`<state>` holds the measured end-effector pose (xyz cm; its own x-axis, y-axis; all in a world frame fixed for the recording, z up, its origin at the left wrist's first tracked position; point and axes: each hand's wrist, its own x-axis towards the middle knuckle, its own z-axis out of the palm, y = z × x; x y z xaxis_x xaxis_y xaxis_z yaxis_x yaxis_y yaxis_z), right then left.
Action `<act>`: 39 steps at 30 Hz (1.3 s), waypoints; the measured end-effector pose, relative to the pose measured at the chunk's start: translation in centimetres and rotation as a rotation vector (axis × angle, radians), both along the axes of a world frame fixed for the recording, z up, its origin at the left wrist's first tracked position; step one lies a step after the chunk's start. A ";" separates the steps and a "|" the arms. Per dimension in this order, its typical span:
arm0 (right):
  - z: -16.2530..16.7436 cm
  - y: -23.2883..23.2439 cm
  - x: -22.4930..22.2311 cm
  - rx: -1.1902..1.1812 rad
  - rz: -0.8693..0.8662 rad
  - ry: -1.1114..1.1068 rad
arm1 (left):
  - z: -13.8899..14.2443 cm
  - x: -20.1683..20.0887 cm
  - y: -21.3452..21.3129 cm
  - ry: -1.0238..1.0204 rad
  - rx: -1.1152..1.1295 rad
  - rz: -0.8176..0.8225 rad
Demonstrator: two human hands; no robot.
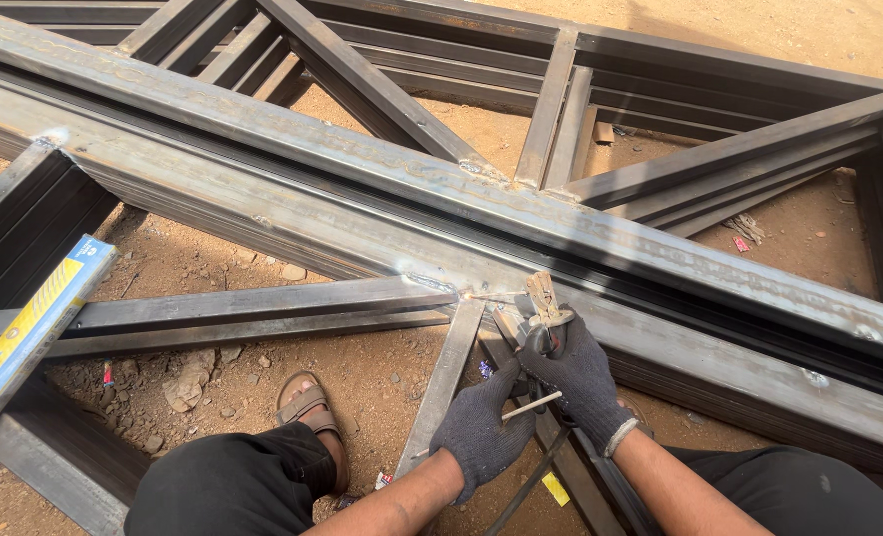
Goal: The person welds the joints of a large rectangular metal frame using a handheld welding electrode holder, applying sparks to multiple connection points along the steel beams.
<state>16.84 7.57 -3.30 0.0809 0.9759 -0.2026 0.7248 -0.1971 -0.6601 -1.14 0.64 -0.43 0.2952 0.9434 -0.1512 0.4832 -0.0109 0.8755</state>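
Gloves on: my right hand (pixel 580 372) wraps tight round the electrode holder (pixel 544 318) at the steel beam (pixel 362 189) (left hand (pixel 479 429) pinches a thin rod (pixel 531 405)).

It was an open-air metal fabrication yard — a welding site on bare ground. Long steel box sections (pixel 481 213) lay joined into a truss frame, rough weld beads showing at the joints (pixel 432 285). Beneath them was reddish dirt (pixel 213 382) strewn with stones and scraps. At the left, a blue-and-yellow packet (pixel 27 333) rested on a beam — hard sunlight threw sharp shadows everywhere.
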 end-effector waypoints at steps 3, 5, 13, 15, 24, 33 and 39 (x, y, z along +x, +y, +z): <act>0.3 0.2 -0.2 -0.036 0.007 -0.017 | 0.2 0.1 0.1 0.025 -0.064 -0.013; 0.9 0.0 -0.4 -0.059 -0.016 0.008 | 0.3 0.1 -0.1 -0.045 0.004 0.010; 2.6 -1.1 -1.2 0.088 -0.076 0.112 | 0.6 0.2 0.1 -0.017 -0.045 0.015; 2.3 -0.8 -1.0 0.050 -0.069 0.079 | 0.4 0.3 0.1 -0.035 0.000 0.029; 0.6 -0.2 -0.4 -0.007 -0.033 0.028 | 0.5 0.1 0.1 -0.015 -0.014 0.006; 0.0 0.0 -0.2 -0.063 -0.026 0.030 | 0.7 0.1 0.2 0.033 -0.080 -0.036; -0.1 0.2 -0.2 -0.057 -0.020 0.030 | 0.6 0.1 0.4 0.049 -0.094 -0.039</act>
<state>16.66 7.79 -3.42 0.0937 0.9610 -0.2600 0.7006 -0.2492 -0.6686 -1.00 1.04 0.19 0.3215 0.9123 -0.2538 0.5263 0.0507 0.8488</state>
